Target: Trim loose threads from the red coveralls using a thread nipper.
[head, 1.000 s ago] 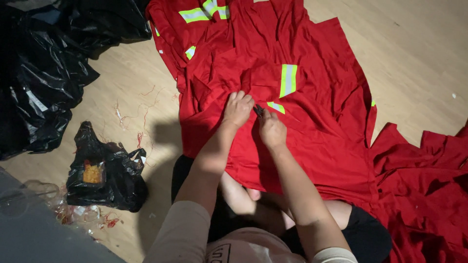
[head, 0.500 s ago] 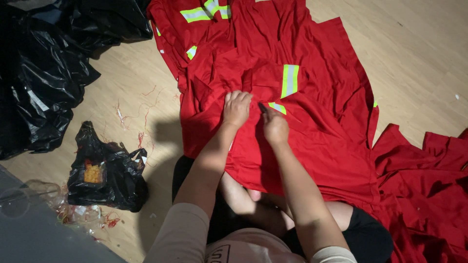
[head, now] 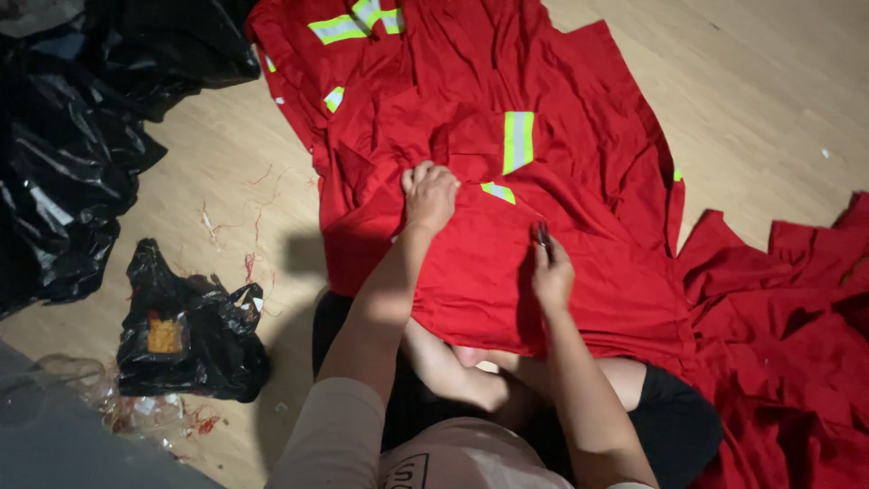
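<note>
Two hands at work on a red garment spread over the lap and floor

The left hand (head: 431,195) presses on the red garment (head: 507,263), fingers together, just left of its reflective stripe (head: 518,141); the right hand (head: 550,272), below that stripe, has fingers clamped on a small dark tool (head: 543,234); a black plastic bag (head: 186,330) lies on the wooden floor (head: 760,100), well left of the garment.

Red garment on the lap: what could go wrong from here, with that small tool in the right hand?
1. The right hand holds a small dark tool close over the red garment; a slip could nick good cloth.
2. The cloth lies over the person's bare legs, so a push through it could reach skin.
3. The left hand presses the cloth nearby; if the tool slides that way, fingers may be caught.
</note>
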